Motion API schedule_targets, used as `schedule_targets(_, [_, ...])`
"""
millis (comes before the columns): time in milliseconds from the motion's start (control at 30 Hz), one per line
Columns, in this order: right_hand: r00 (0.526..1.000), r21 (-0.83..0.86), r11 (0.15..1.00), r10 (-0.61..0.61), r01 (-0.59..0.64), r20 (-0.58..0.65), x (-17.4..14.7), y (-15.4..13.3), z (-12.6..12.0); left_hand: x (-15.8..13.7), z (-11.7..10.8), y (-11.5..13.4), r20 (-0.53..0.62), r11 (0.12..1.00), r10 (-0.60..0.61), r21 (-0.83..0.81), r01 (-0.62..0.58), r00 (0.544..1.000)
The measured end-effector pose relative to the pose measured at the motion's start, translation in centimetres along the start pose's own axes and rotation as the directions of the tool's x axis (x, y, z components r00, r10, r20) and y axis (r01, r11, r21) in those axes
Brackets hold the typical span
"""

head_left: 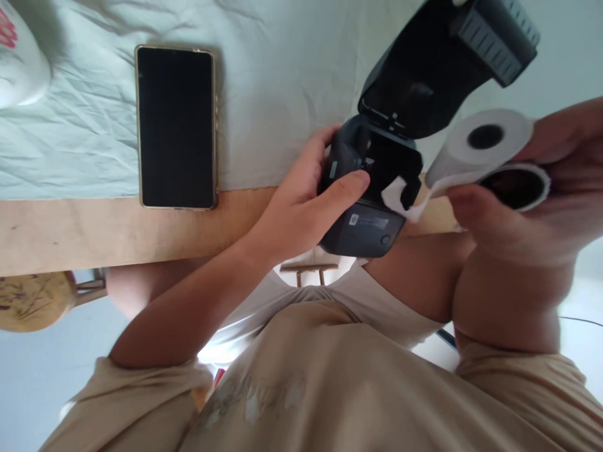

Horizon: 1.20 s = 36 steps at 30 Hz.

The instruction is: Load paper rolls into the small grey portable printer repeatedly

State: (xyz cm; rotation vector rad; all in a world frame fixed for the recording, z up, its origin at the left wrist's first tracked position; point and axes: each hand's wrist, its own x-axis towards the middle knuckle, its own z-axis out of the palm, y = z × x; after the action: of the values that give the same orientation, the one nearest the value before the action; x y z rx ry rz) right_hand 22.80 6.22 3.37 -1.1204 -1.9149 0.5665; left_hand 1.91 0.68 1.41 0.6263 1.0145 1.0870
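Note:
My left hand [311,201] grips the body of a small black thermal printer [360,235], its thumb pressed over the edge of the paper compartment. The printer's lid [414,75] is swung up and away, and the compartment lies exposed. At the right, my right hand [527,213] is closed on a white paper roll [452,154] with a dark hole and a thin ring-shaped roll [544,185] with a wide dark opening. A loose, curled paper strip [409,204] trails left to the compartment's edge. Whether its end touches the printer, I cannot tell.
A phone or small tablet [176,129] with a dark screen lies on the pale green cloth [282,75], overlapping the table's wooden edge [70,235]. A white container [21,63] with red marks stands upper left. A wooden stool [38,301] is below the table.

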Motion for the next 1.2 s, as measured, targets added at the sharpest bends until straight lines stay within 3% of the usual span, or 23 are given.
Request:
schedule_targets(133, [0.988, 0.05, 0.987, -0.149, 0.151, -0.046, 0.6, 1.8, -0.4, -0.1, 0.3, -0.2, -0.053, 0.997, 0.028, -0.07, -0.032, 0.998])
schedule_targets(333, [0.985, 0.021, 0.994, -0.104, 0.108, -0.14, 0.7, 5.6, -2.0, -0.1, 0.3, -0.4, -0.023, 0.996, 0.035, -0.082, -0.037, 0.999])
schedule_targets(400, [0.991, -0.003, 0.999, -0.04, 0.04, -0.128, 0.5, 5.5, -2.1, 0.1, 0.1, -0.6, -0.029, 0.994, 0.06, -0.093, -0.063, 0.998])
schedule_targets(533, [0.993, -0.049, 0.993, 0.111, -0.109, 0.028, -0.1, 3.9, -1.4, 0.2, 0.0, -0.9, 0.012, 0.992, 0.094, -0.089, -0.093, 0.995])
schedule_targets(600, [0.986, -0.063, 0.989, 0.141, -0.136, 0.085, -0.3, 3.4, -1.0, 0.3, 0.1, -0.9, -0.03, 0.993, 0.087, -0.076, -0.089, 0.996])
schedule_targets(667, [0.983, -0.062, 0.988, 0.145, -0.139, 0.11, -0.4, 3.3, -0.6, 0.2, 0.1, -0.9, -0.069, 0.994, 0.082, -0.073, -0.087, 0.994])
schedule_targets(833, [0.995, -0.108, 0.992, 0.075, -0.067, 0.072, -0.2, 3.2, -0.2, 0.3, 0.1, -0.9, 0.002, 0.99, 0.111, -0.093, -0.11, 0.994])
schedule_targets(1000, [0.996, -0.183, 0.983, 0.038, -0.022, 0.085, -0.1, 3.0, -0.3, 0.1, 0.5, -0.6, -0.085, 0.987, 0.082, -0.133, -0.092, 0.993])
schedule_targets(1100, [0.999, -0.262, 0.964, -0.026, 0.034, 0.032, 0.1, 3.8, -0.5, 0.2, 0.1, -0.7, -0.011, 0.99, 0.088, -0.106, -0.089, 0.996])
schedule_targets(1200, [0.999, -0.42, 0.906, 0.046, -0.043, -0.002, 0.5, 4.5, -0.5, 0.3, -0.4, -1.1, 0.017, 0.992, 0.09, -0.09, -0.088, 0.996])
